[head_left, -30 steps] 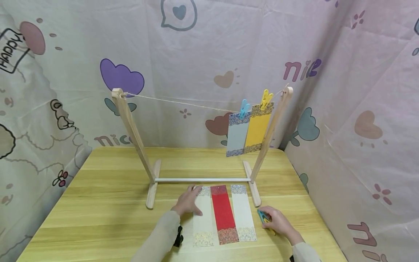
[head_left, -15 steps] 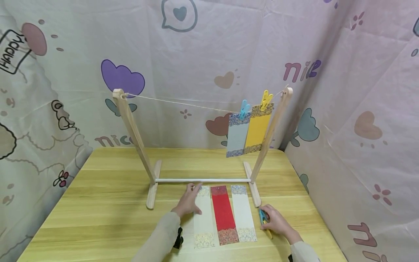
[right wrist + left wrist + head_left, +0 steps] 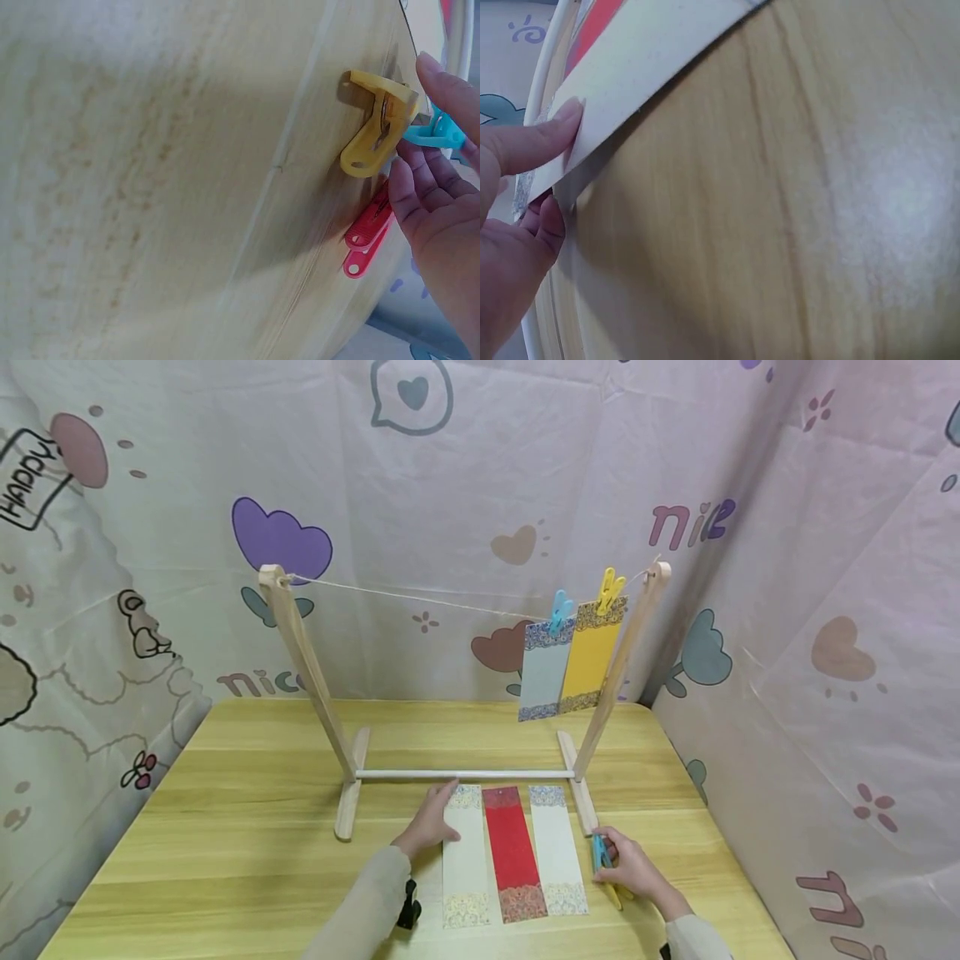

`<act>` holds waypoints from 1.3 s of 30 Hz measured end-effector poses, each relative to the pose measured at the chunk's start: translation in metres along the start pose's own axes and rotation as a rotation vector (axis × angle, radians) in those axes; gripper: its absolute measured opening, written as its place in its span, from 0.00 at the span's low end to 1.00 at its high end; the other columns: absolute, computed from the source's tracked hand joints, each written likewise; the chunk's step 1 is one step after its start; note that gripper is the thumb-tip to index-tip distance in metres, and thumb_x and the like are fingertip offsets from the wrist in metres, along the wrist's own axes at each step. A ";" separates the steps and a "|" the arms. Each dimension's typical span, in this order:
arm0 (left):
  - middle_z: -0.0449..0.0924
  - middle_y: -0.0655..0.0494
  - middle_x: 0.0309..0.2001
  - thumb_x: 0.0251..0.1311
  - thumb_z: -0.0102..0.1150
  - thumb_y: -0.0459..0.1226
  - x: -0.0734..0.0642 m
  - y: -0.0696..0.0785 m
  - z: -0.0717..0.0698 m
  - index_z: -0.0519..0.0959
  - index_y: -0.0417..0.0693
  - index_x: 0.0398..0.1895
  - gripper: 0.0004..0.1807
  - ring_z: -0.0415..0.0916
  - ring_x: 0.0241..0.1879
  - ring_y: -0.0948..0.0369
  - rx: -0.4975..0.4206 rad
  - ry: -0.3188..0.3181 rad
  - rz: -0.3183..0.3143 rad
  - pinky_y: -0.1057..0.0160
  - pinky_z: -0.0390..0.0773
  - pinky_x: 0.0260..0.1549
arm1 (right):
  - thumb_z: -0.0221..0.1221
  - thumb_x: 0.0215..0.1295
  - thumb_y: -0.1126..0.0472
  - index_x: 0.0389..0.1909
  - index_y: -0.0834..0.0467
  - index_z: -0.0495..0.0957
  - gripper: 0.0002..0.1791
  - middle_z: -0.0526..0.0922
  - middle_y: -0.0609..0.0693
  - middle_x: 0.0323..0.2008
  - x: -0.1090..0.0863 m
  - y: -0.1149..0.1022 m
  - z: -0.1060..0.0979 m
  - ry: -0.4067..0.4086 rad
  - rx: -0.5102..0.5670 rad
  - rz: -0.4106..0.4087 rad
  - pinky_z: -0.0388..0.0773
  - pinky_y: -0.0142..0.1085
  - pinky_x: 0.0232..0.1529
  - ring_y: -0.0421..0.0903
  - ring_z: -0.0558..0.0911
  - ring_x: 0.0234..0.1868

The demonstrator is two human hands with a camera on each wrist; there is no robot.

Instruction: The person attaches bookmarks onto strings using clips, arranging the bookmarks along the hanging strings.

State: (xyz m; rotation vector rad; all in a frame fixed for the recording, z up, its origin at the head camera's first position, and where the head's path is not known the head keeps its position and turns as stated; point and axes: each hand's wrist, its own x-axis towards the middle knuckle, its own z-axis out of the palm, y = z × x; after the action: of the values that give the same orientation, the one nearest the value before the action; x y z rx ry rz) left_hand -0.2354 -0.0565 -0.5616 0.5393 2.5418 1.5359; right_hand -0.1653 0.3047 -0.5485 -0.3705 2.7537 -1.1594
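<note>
My left hand [image 3: 429, 820] is at the upper left edge of the leftmost cream paper card [image 3: 465, 868]. In the left wrist view the thumb lies on top of that card [image 3: 622, 97] and the fingers curl beneath its edge. Beside it lie a red paper card [image 3: 513, 843] and another cream card [image 3: 558, 852] with bluish trim. My right hand [image 3: 633, 867] pinches a blue clothespin [image 3: 598, 853] right of the cards. A yellow clothespin [image 3: 367, 135] and a red clothespin [image 3: 367, 244] lie close by its fingers in the right wrist view.
A wooden stand with a left post [image 3: 307, 668] and right post [image 3: 622, 668] spans the table behind the cards. Its string [image 3: 405, 596] carries a grey-blue card [image 3: 545, 664] and a yellow card [image 3: 592, 652], each clipped by a clothespin. A white rod [image 3: 465, 774] joins the feet.
The blue clothespin has turned more upright in the right hand, whose fingertips have shifted slightly up. The left hand stays at the cream card's edge, with its fingers a little closer together.
</note>
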 end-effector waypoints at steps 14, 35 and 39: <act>0.58 0.33 0.59 0.33 0.57 0.13 0.007 0.000 -0.003 0.62 0.34 0.59 0.42 0.60 0.54 0.37 -0.109 0.118 -0.043 0.49 0.70 0.46 | 0.56 0.52 0.77 0.62 0.66 0.59 0.33 0.68 0.65 0.49 0.001 -0.007 0.004 0.110 0.050 -0.073 0.72 0.29 0.25 0.45 0.70 0.30; 0.51 0.30 0.62 0.42 0.51 0.14 0.006 0.001 -0.014 0.55 0.35 0.64 0.40 0.75 0.32 0.51 -0.329 0.159 -0.094 0.63 0.78 0.27 | 0.56 0.51 0.80 0.46 0.73 0.71 0.18 0.76 0.57 0.33 0.006 -0.027 0.001 0.388 0.111 -0.118 0.74 0.30 0.23 0.45 0.75 0.29; 0.53 0.31 0.62 0.45 0.50 0.14 0.006 0.004 -0.017 0.56 0.35 0.64 0.38 0.75 0.29 0.50 -0.334 0.189 -0.080 0.63 0.77 0.27 | 0.54 0.53 0.80 0.46 0.73 0.70 0.17 0.77 0.59 0.34 0.009 -0.029 0.000 0.392 0.135 -0.103 0.75 0.33 0.24 0.49 0.76 0.31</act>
State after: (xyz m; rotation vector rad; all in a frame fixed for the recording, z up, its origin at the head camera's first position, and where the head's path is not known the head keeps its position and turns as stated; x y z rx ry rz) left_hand -0.2447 -0.0663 -0.5493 0.2567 2.3198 2.0084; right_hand -0.1692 0.2827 -0.5274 -0.2991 2.9833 -1.5862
